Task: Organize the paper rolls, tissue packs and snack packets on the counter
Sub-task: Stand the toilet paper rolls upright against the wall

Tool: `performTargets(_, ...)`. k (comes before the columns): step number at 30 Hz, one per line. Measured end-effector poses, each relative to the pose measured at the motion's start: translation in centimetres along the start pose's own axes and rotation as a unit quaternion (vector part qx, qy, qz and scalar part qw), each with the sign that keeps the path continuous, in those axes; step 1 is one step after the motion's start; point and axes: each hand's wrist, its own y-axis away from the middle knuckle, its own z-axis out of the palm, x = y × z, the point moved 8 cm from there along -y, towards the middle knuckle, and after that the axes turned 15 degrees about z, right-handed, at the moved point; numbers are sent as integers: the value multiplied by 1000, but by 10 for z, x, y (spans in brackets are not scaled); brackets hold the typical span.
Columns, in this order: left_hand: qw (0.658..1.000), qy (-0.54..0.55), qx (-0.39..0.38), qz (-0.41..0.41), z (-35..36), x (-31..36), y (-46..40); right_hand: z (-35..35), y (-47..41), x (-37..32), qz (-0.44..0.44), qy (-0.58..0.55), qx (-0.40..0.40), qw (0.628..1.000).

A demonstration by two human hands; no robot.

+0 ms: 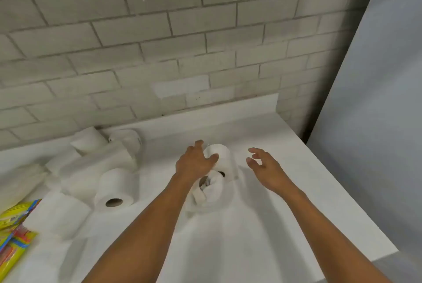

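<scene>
Two white paper rolls lie together mid-counter: a far roll (222, 160) and a squashed near roll (209, 189) with its dark core showing. My left hand (195, 160) rests on the far roll, thumb curled over its top. My right hand (262, 165) hovers just right of the rolls, fingers spread and loosely bent, holding nothing. A loose heap of several more white rolls (96, 164) lies at the left against the wall, one roll (115, 188) facing me with its core visible. Yellow snack packets (13, 234) lie at the left edge.
The white counter (285, 214) ends at a right edge beside a grey panel (376, 123). A white brick wall (159, 54) runs along the back. Bare counter surface lies in front of and right of my hands.
</scene>
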Motion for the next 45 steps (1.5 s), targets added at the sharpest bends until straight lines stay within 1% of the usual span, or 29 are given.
performTargets(2,999,-14,-37,-35,12,3,-16,-6,-15,1,13,-9,-15,1000)
performTargets(4,994,-26,-69,-79,21,2,-29,-9,-32,2,25,-9,-45,999)
performTargets(8,985,-48,-105,-129,37,6,-46,-15,-63,6,43,-14,-90,995)
performTargets(12,979,-30,-119,-164,50,7,-55,-15,-92,17,59,-21,-141,988)
performTargets(15,980,-20,-104,-170,52,6,-61,-11,-105,22,72,-44,-183,980)
performTargets(17,982,0,-89,-168,51,6,-64,-7,-111,24,78,-58,-216,971)
performTargets(19,985,50,-68,-153,49,8,-71,-3,-116,22,75,-55,-245,965)
performTargets(22,985,141,-22,-99,39,22,-81,0,-123,13,52,-51,-270,960)
performTargets(26,972,233,20,-40,28,48,-98,-5,-137,-8,8,-49,-287,957)
performTargets(30,959,282,29,6,28,68,-113,-16,-146,-26,-33,-82,-303,949)
performTargets(34,954,298,13,32,34,80,-125,-30,-154,-35,-73,-103,-310,942)
performTargets(36,952,302,1,44,38,83,-130,-36,-162,-35,-91,-104,-295,946)
performTargets(38,952,302,1,52,41,84,-134,-42,-172,-32,-97,-103,-266,953)
performTargets(40,957,285,17,49,40,79,-135,-47,-187,-27,-103,-94,-234,962)
performTargets(45,978,198,56,22,27,46,-118,-70,-225,-19,-86,-105,-132,982)
